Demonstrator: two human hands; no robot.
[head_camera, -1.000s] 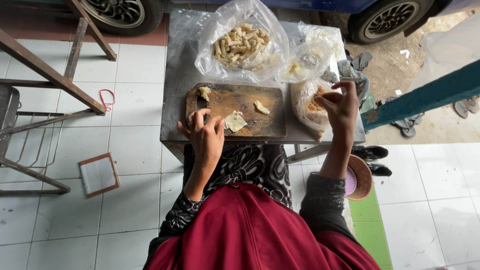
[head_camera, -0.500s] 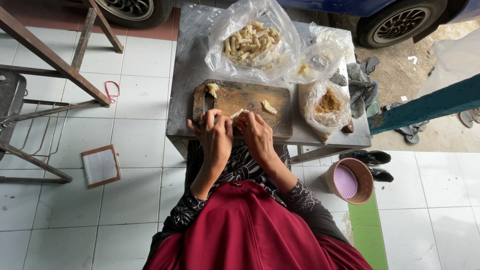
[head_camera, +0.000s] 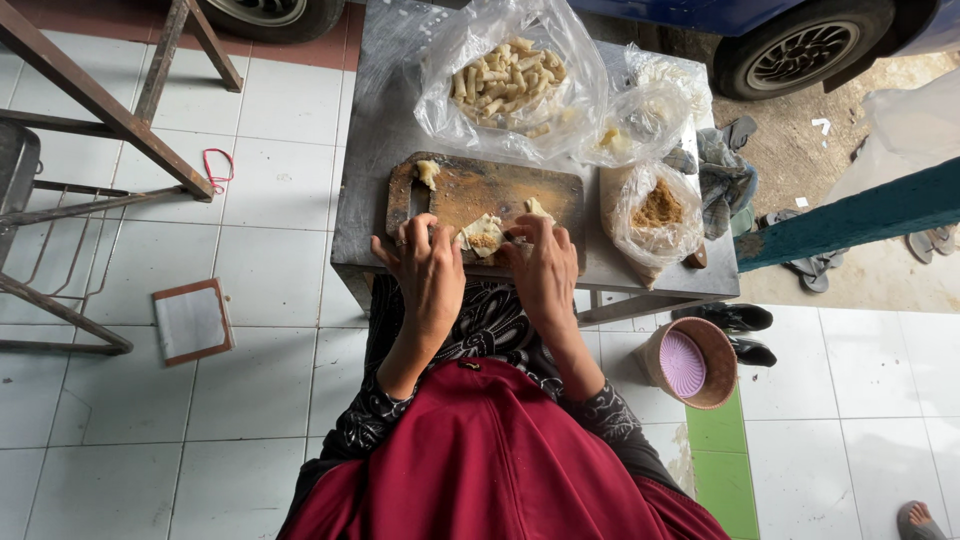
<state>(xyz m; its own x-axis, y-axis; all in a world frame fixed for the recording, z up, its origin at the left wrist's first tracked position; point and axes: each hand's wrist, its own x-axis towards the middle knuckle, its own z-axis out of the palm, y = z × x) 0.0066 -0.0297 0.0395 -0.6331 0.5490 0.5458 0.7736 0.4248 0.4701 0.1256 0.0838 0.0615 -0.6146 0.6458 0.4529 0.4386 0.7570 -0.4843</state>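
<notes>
Wrapper (head_camera: 484, 236) with a dab of filling lies on the wooden cutting board (head_camera: 470, 190), between both hands: left hand (head_camera: 428, 268) and right hand (head_camera: 542, 268) pinch its opposite edges, fingers curled (neither hand nearer), near the table (head_camera: 372, 150) edge.

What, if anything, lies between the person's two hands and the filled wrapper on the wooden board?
Nothing visible. The left hand and right hand both touch the filled wrapper, which sits between their fingertips on the wooden board.
</notes>
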